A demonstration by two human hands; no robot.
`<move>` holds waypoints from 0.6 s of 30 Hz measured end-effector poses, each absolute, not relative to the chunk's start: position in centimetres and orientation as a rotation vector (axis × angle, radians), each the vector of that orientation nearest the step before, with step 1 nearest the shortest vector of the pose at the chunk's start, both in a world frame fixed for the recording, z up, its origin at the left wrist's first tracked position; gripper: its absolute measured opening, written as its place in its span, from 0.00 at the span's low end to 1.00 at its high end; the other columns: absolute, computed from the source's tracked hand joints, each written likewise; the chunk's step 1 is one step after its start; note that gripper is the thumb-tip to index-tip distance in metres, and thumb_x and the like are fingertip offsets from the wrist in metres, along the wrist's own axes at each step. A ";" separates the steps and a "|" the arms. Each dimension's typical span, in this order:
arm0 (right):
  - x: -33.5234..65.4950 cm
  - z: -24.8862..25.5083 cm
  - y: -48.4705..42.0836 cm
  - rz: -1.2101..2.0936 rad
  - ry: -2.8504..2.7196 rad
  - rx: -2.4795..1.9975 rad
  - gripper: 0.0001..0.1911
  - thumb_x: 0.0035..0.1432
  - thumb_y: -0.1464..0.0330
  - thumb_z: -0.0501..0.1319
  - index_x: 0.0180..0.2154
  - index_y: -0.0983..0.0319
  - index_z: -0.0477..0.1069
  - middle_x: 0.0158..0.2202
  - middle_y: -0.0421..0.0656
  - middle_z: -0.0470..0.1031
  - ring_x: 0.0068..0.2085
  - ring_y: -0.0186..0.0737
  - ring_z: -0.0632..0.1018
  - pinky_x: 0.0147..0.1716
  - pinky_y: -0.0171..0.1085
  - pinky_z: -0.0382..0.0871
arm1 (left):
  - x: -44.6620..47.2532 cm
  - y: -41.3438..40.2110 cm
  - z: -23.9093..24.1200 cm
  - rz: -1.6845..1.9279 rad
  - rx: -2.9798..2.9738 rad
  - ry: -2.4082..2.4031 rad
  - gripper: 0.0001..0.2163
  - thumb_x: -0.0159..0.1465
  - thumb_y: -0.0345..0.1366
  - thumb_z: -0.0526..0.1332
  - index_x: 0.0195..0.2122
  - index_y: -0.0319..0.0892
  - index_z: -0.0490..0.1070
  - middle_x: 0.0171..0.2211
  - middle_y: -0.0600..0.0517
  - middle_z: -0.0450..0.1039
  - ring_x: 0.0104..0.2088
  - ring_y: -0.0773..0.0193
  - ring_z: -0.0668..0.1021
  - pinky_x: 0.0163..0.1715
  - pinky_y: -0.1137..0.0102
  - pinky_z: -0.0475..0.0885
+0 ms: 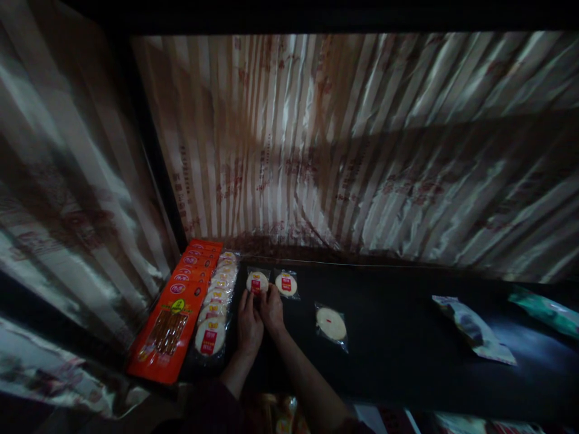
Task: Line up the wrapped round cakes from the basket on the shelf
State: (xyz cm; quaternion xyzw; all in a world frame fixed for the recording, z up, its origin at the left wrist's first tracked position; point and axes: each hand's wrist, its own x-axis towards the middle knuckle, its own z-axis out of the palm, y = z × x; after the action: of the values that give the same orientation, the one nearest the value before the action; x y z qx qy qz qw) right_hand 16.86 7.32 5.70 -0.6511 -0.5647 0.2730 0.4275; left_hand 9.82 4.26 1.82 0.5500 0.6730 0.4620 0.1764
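Note:
My left hand (249,324) and my right hand (272,308) are side by side on a dark shelf (398,337), fingers pinched on the near edge of a clear packet holding a round white cake with a red label (257,282). A second such packet (286,284) lies just to its right. A third packet (331,324), without a visible label, lies nearer and further right. To the left of my hands runs a row of several overlapping round-cake packets (217,307).
Orange snack packets (174,319) lie stacked in a row at the shelf's left end. A pale crumpled bag (474,328) and a green bag (545,310) lie at the right. Striped shiny sheeting (344,150) covers the back and left walls.

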 end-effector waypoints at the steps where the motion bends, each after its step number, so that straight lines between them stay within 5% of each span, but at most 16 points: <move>1: 16.7 5.6 7.7 0.703 -1.416 -1.613 0.16 0.60 0.64 0.48 0.44 0.66 0.66 0.41 0.53 0.76 0.41 0.45 0.78 0.41 0.39 0.69 | 9.7 4.6 1.7 1.317 1.560 1.903 0.21 0.60 0.27 0.49 0.53 0.35 0.68 0.59 0.40 0.63 0.60 0.59 0.66 0.60 0.63 0.61; 18: 15.5 6.3 12.2 0.671 -1.525 -1.772 0.15 0.61 0.70 0.49 0.48 0.65 0.67 0.42 0.51 0.78 0.40 0.42 0.79 0.37 0.35 0.67 | 9.3 8.5 1.2 1.014 1.915 2.184 0.22 0.62 0.25 0.47 0.58 0.38 0.64 0.60 0.43 0.63 0.61 0.56 0.63 0.60 0.57 0.61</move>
State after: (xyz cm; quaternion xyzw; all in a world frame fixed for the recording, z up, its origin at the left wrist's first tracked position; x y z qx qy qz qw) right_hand 15.53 12.23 6.34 -0.6833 -0.5878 0.2587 0.3473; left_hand 9.29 8.55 1.23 0.6222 0.7094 0.3296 0.0325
